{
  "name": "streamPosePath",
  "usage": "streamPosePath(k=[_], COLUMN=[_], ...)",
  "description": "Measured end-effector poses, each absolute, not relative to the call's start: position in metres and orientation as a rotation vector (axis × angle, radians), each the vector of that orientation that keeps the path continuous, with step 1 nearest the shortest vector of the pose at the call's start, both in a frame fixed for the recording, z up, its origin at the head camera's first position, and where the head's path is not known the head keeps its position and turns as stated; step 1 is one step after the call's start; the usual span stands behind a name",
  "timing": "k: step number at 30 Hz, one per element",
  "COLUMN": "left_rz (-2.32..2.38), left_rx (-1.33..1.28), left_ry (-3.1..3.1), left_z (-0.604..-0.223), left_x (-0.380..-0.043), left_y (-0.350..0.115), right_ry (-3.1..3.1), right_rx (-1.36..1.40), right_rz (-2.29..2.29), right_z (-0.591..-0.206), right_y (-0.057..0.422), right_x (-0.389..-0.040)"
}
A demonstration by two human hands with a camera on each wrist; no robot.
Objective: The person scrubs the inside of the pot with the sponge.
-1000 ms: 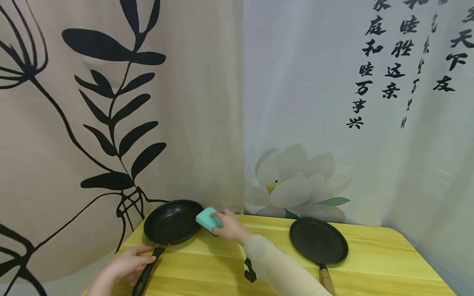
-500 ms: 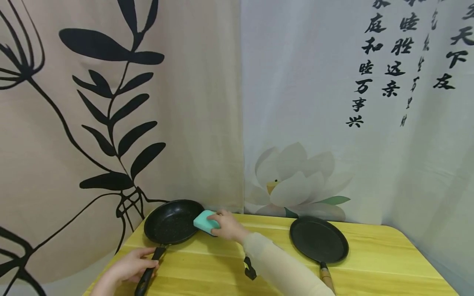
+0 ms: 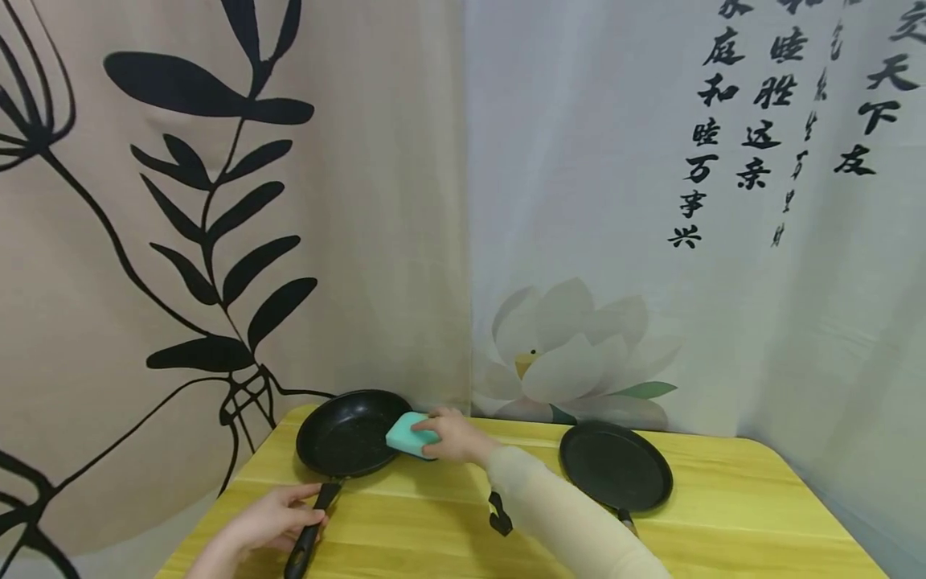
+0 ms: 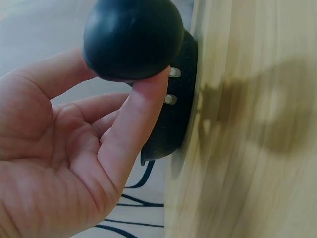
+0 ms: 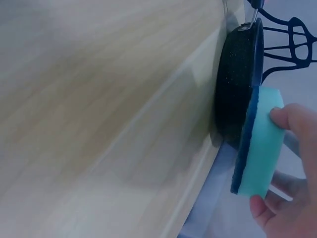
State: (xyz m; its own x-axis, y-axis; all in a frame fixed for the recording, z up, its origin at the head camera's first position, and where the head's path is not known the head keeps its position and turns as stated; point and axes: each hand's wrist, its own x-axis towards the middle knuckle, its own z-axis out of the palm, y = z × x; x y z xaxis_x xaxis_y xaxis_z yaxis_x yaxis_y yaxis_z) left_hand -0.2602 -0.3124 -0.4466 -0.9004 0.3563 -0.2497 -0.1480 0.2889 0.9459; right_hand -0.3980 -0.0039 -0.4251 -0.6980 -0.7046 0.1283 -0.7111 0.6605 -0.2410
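In the head view, a yellow, wood-grained worktop (image 3: pixel 767 515) stands before a printed backdrop (image 3: pixel 398 241). A flat round griddle (image 3: pixel 615 466) lies on the worktop's right, well apart from the other things, its near end passing behind the pale sleeve (image 3: pixel 571 523) that reaches across. A small black piece (image 3: pixel 499 515) shows at the sleeve's edge. The frying pan (image 3: pixel 347 438) sits far left; its long handle (image 3: pixel 307 539) points back toward the person and slightly left. The left hand (image 3: pixel 271 519) grips that handle; the right hand (image 3: pixel 457 434) holds a turquoise sponge (image 3: pixel 407 434) at the pan's right rim.

In the left wrist view, the rounded handle end looms close, hiding part of the grip; the fingers (image 4: pixel 131 116) close narrowly around it. Two rivets (image 4: pixel 171 99) show on the pan's wall beyond.

In the right wrist view, the fingers pinch the sponge, its long axis nearly vertical in this turned view, its dark blue face toward the pan; it seems to meet the rim, though contact is hard to make out.
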Motion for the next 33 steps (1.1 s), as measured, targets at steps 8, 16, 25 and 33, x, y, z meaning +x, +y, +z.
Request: streamPosePath(k=[8,16,25,33], left_rz=[1.646,1.599,1.613,1.619], left_rx=[0.234,0.229,0.313,0.383], left_ry=[2.131,2.160,2.080,2.053], left_z=[-0.448,-0.447,-0.447,-0.448], left_x=[-0.259,-0.261,-0.256,-0.249], left_y=[-0.296,-0.268,-0.237,-0.203], right_ry=[-2.835,-2.833,-2.861,-2.836], right_rx=[1.246,1.231,1.213,1.186], right_rz=[0.443,0.502,0.536,0.572], right_z=[-0.426,-0.424,-0.424,-0.430], right_y=[0.017,0.049,0.084,0.116], right_x=[-0.399,-0.394,-0.381,-0.375])
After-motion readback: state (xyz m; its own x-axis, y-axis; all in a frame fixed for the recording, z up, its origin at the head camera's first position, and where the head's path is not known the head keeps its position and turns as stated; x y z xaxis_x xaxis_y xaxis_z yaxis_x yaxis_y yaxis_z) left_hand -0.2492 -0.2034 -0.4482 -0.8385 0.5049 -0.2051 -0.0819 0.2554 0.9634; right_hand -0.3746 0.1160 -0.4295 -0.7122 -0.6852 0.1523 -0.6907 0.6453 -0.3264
